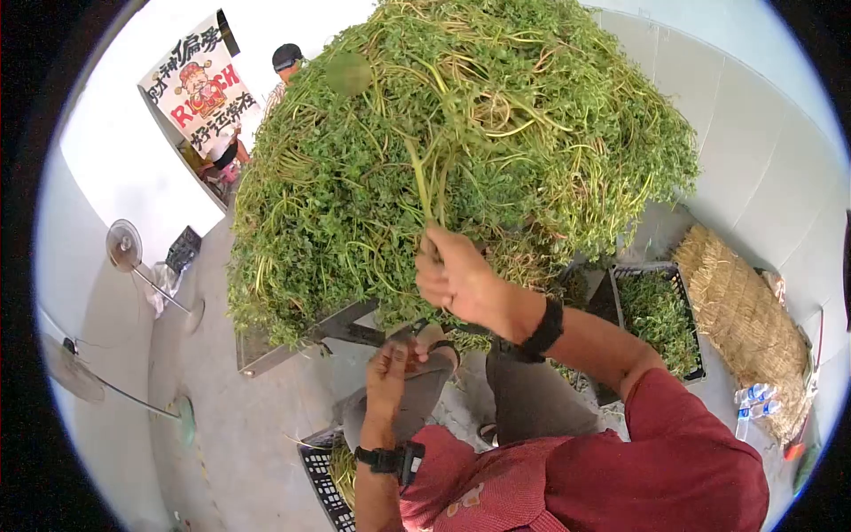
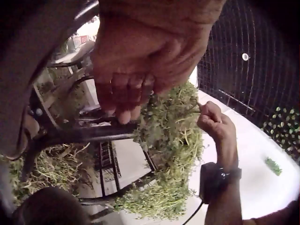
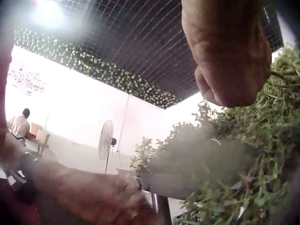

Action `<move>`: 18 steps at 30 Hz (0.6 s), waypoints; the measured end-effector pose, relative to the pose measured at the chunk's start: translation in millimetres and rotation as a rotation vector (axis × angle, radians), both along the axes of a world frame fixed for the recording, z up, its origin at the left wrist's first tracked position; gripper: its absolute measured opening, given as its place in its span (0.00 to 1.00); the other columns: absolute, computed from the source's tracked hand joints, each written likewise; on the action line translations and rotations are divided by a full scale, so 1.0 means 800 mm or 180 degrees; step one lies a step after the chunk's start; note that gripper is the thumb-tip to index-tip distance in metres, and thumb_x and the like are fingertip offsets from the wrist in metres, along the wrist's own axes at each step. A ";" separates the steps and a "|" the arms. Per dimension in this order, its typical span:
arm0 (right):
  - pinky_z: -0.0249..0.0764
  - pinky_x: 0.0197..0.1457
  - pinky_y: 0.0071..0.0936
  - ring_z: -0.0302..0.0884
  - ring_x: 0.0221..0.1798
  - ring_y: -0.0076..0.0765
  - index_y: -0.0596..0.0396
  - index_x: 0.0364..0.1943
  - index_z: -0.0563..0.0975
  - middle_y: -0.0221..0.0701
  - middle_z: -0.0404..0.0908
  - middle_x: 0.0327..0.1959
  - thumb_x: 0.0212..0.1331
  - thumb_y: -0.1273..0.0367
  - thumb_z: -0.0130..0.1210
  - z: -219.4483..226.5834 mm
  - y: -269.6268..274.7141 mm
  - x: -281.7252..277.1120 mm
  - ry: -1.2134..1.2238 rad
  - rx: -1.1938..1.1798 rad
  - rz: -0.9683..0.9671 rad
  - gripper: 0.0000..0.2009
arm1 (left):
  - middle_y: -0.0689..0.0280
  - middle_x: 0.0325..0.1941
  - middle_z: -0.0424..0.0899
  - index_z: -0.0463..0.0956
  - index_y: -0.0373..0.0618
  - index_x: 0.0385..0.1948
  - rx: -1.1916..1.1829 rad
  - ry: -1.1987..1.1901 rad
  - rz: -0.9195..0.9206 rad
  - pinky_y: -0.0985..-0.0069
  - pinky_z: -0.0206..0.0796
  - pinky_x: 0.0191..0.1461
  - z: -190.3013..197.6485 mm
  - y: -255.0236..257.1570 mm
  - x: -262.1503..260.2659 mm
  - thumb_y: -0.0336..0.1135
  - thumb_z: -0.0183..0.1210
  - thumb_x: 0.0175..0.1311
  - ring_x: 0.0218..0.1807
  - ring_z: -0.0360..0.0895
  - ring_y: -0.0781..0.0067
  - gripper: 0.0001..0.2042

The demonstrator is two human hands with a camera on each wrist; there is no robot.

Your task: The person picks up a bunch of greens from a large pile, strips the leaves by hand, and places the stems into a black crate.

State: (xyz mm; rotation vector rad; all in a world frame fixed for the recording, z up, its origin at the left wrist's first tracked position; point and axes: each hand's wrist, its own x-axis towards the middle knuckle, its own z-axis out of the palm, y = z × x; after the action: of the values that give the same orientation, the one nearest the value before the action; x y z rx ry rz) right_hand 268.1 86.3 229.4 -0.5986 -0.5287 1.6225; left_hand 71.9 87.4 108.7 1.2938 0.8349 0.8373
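Note:
A large heap of green leafy stems rises in front of the person in the head view. The right hand grips the lower end of a few thick pale stems at the heap's near side; the right wrist view shows this hand curled, with a stem running from it. Lower and to the left, the left hand is apart from the heap, thumb against curled fingers. Nothing held shows in the left hand in the left wrist view, though its palm is partly hidden.
Dark bars edge the heap's support. A black crate of greens stands right, another crate low by the left forearm. Two fans stand left. A rolled straw mat lies far right. Another person is behind the heap.

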 end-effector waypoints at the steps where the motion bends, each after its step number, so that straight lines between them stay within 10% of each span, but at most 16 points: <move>1: 0.44 0.11 0.21 0.45 0.08 0.20 0.47 0.26 0.63 0.20 0.51 0.08 0.67 0.56 0.38 -0.009 -0.008 -0.007 0.0024 -0.0029 0.0025 0.15 | 0.62 0.35 0.81 0.73 0.37 0.41 0.0144 -0.0044 0.0116 0.77 0.69 0.39 0.006 0.001 -0.002 0.41 0.49 0.67 0.36 0.77 0.75 0.15; 8: 0.48 0.09 0.20 0.48 0.07 0.18 0.49 0.23 0.63 0.21 0.54 0.07 0.67 0.54 0.36 -0.072 -0.054 -0.021 -0.0603 -0.0336 0.0225 0.18 | 0.61 0.42 0.79 0.70 0.37 0.50 0.0227 -0.0331 0.0038 0.74 0.67 0.45 0.047 0.008 0.031 0.45 0.49 0.66 0.41 0.76 0.73 0.20; 16: 0.58 0.11 0.27 0.61 0.07 0.30 0.57 0.24 0.67 0.29 0.65 0.10 0.64 0.57 0.42 -0.116 -0.077 0.003 -0.2077 0.0470 0.0182 0.18 | 0.64 0.28 0.80 0.72 0.38 0.45 -0.0237 -0.0444 -0.0430 0.78 0.71 0.34 0.062 0.009 0.102 0.39 0.49 0.67 0.29 0.76 0.74 0.14; 18: 0.67 0.23 0.35 0.70 0.17 0.41 0.60 0.28 0.71 0.37 0.73 0.18 0.57 0.59 0.51 -0.090 -0.072 0.047 -0.5403 0.2162 -0.0429 0.15 | 0.67 0.23 0.76 0.72 0.39 0.42 -0.0325 -0.0674 -0.0350 0.78 0.67 0.29 0.060 0.012 0.104 0.39 0.48 0.67 0.25 0.73 0.76 0.12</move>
State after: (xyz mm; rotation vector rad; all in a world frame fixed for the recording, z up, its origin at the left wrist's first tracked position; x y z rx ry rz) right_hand 305.8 28.8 157.5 -1.3318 -2.0614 0.3520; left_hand 155.0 96.8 156.5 1.1290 0.6248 0.8177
